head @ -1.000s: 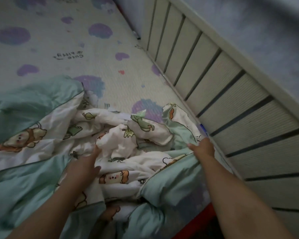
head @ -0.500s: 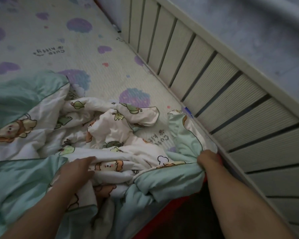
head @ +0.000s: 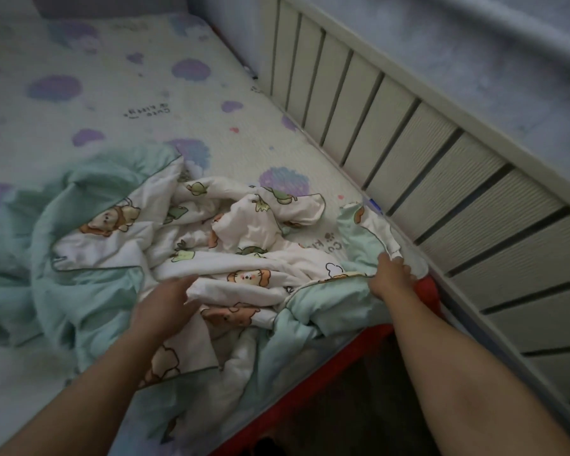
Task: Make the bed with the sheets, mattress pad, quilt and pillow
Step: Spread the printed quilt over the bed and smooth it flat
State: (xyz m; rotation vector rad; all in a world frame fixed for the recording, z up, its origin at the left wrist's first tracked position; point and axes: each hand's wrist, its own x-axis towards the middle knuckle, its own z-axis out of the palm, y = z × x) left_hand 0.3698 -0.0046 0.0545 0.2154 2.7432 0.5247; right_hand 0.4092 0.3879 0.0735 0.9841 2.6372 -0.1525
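A crumpled quilt (head: 89,284), mint green on one side and white with cartoon animals on the other, lies bunched at the near end of the bed. Beneath it the sheet (head: 119,93) is cream with purple blobs and small lettering. My left hand (head: 165,307) rests on the white folds of the quilt with fingers fairly straight. My right hand (head: 390,274) pinches the quilt's corner edge near the bed's corner, by the slatted board. No pillow is in view.
A cream slatted bed board (head: 425,153) runs along the right side. A red bed frame edge (head: 313,386) shows below the quilt at the near end, with dark floor beyond. A grey wall (head: 474,44) rises behind the board.
My right hand pulled the quilt corner back toward the near bed corner. My left hand slid nearer along the white folds. The view tilted up, showing more of the sheet.
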